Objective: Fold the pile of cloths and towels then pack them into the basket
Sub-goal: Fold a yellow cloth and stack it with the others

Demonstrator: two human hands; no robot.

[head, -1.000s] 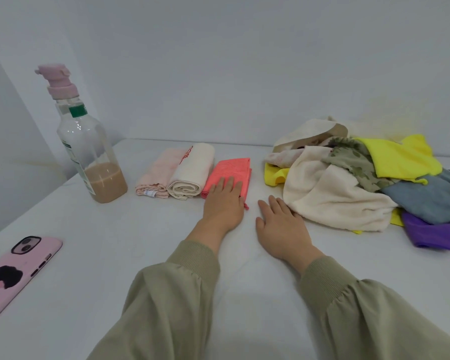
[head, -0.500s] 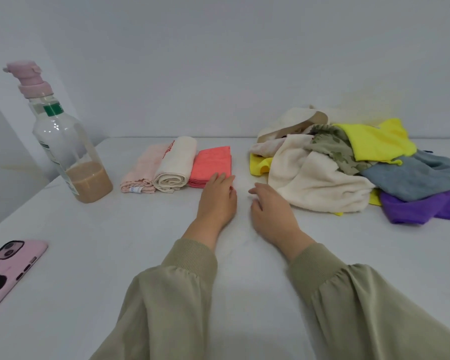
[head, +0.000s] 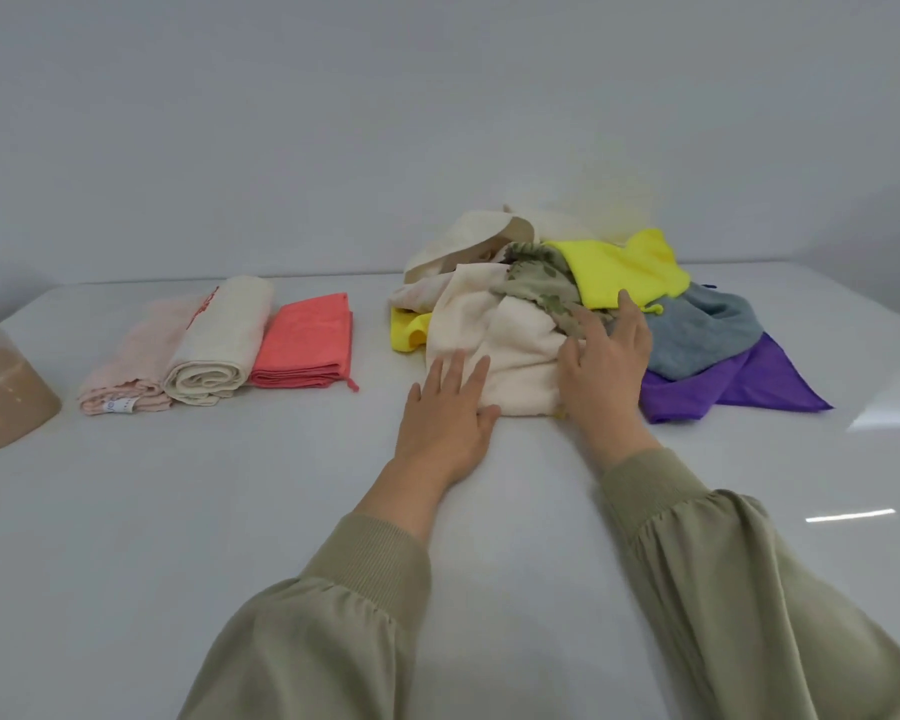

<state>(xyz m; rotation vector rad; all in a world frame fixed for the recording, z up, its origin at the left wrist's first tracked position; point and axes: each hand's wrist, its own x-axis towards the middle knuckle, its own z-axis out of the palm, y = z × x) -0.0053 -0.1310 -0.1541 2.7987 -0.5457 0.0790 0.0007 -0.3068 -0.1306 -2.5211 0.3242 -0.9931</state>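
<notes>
1. Three pieces lie finished in a row at the left of the white desk [head: 230,511]: a pale pink folded towel [head: 131,356], a cream folded towel [head: 224,345] and a coral folded cloth [head: 302,345], each touching its neighbour.
2. The pile of loose cloths [head: 593,314] sits to the right, well apart from that row. On its near side is a crumpled cream terry towel [head: 500,345], with an olive patterned cloth [head: 541,283], a yellow microfibre cloth [head: 624,267], a grey-blue cloth [head: 697,330] and a purple cloth [head: 723,387] behind and beside it.
3. The step in hand looks like picking the next piece, most likely the cream terry towel.
4. The left hand [head: 448,407] lies palm down on the desk, fingers straight and slightly apart, fingertips touching the towel's near edge.
5. The right hand [head: 606,361] rests on top of the pile with fingers spread, pinching nothing; its fingertips reach the olive and yellow cloths.
6. Both forearms, in olive-green sleeves [head: 365,589], stretch forward from the lower edge.
7. Next, the towel needs gripping, drawing clear of the pile and spreading flat on the desk.
8. No basket is in view; a clear plastic bottle [head: 6,397] of brown liquid stands at far left.
</notes>
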